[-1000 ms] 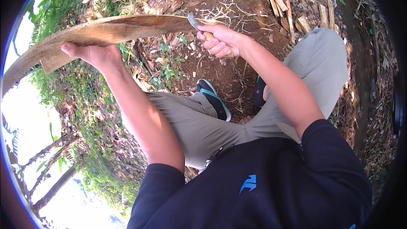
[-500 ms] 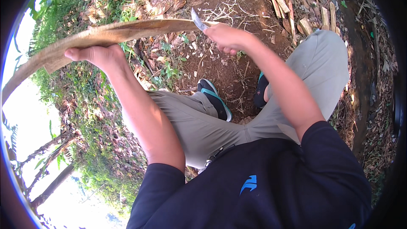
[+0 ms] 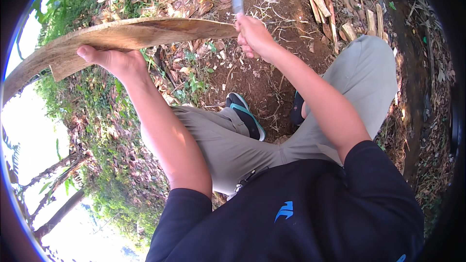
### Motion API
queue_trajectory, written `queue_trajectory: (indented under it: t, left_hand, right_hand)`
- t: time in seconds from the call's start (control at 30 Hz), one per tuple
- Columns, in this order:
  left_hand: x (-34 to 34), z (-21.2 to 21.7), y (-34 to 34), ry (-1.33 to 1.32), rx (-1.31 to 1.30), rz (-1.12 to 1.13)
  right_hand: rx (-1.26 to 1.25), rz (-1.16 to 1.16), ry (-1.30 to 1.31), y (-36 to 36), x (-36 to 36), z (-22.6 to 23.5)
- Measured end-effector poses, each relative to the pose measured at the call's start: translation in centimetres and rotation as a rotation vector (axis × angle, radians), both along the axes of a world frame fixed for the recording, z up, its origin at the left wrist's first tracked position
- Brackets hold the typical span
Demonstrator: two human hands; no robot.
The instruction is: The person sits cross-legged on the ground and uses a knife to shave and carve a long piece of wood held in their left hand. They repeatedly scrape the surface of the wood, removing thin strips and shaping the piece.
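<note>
Your right hand (image 3: 253, 35) has moved up a bit since half a second ago, and the knife (image 3: 238, 0) in it has swung away from the thin end of the wooden board (image 3: 145, 34). Its blade now points up, past the board's top edge, where before it leaned left across that end. The blade is short, grey and smooth, but it looks blurry. Your right fingers are curled tight around the handle, and they hide most of it. You can't tell if this hand touches the board's right tip, which sits just beside it.

Your left hand (image 3: 114, 63) grips the board at its bottom edge, left of the middle. The thumb lies flat along the front, and the other fingers are hidden behind. The board is up in front of you, above the ground. It is long and light brown, with streaky lines in the wood. It gets skinny toward the right end, and a square corner sticks out of the bottom edge near the left.

Below is bare brown dirt (image 3: 242, 75) with small pale chips, thin twigs (image 3: 262, 12) and crinkly dry leaves (image 3: 204, 0). Rough, straight sticks of split wood (image 3: 320, 2) lie past your right knee.
</note>
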State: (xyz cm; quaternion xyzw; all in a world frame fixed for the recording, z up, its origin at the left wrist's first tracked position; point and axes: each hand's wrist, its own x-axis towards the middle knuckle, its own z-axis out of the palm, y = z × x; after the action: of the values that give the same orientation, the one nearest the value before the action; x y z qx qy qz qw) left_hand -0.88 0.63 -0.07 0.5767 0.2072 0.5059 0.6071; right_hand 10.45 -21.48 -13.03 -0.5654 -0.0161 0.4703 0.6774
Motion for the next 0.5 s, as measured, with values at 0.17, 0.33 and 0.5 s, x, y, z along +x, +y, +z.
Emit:
queue_trajectory:
  t: [0.17, 0.33, 0.5]
  left_hand:
    - [-0.2, 0.0, -0.1, 0.002, -0.020, 0.025]
    - [0.0, 0.0, -0.3, -0.017, -0.019, 0.031]
    - [0.3, 0.1, -0.9, -0.071, -0.058, 0.038]
  right_hand:
    - [-0.289, -0.020, -0.293, 0.0, -1.1, -0.9]
    - [-0.294, 0.363, -0.024, -0.8, -1.4, -0.9]
    - [-0.058, 0.317, 0.330, -0.9, -1.2, -0.9]
